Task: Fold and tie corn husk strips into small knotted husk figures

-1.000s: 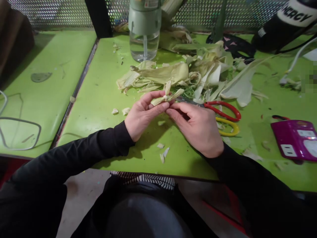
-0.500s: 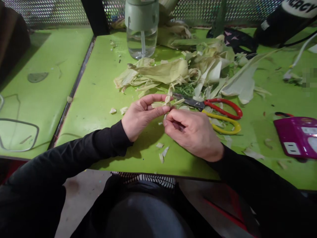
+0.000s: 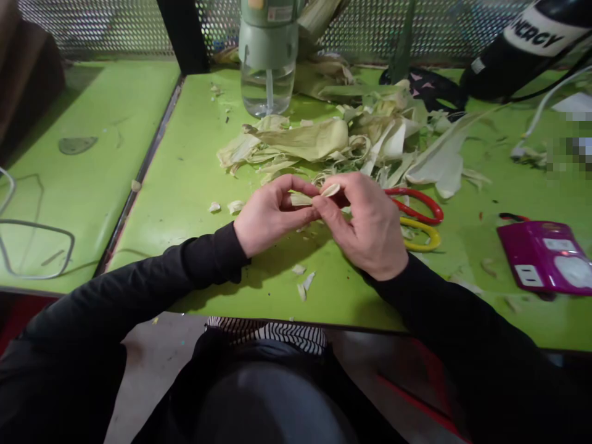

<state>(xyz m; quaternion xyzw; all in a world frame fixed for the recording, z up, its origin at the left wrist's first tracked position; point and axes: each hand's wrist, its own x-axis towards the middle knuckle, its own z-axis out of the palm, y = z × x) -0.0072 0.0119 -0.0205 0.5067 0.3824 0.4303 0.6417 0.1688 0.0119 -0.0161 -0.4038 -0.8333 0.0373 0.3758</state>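
Observation:
Between my two hands is a small pale piece of corn husk (image 3: 301,199), partly covered by fingers. My left hand (image 3: 272,213) pinches it from the left with thumb and fingertips. From the right, my right hand (image 3: 370,225) grips a folded, light end of the same husk between thumb and forefinger. The fingertips of both hands meet. Just right of my right hand show the red and yellow handles of the scissors (image 3: 430,209); their blades are hidden behind it. Beyond the hands lies a heap of dry corn husks (image 3: 319,139).
A green water bottle (image 3: 268,55) stands at the back. A purple box with sockets (image 3: 546,256) lies at the right, a black bottle (image 3: 522,55) leans at the back right. Wire-framed glasses (image 3: 71,246) lie left of the table seam (image 3: 150,145). Husk scraps (image 3: 303,287) dot the near table.
My right hand has moved up and turned, from below the husk to gripping its right end. It now covers the scissor blades. The view has shifted slightly.

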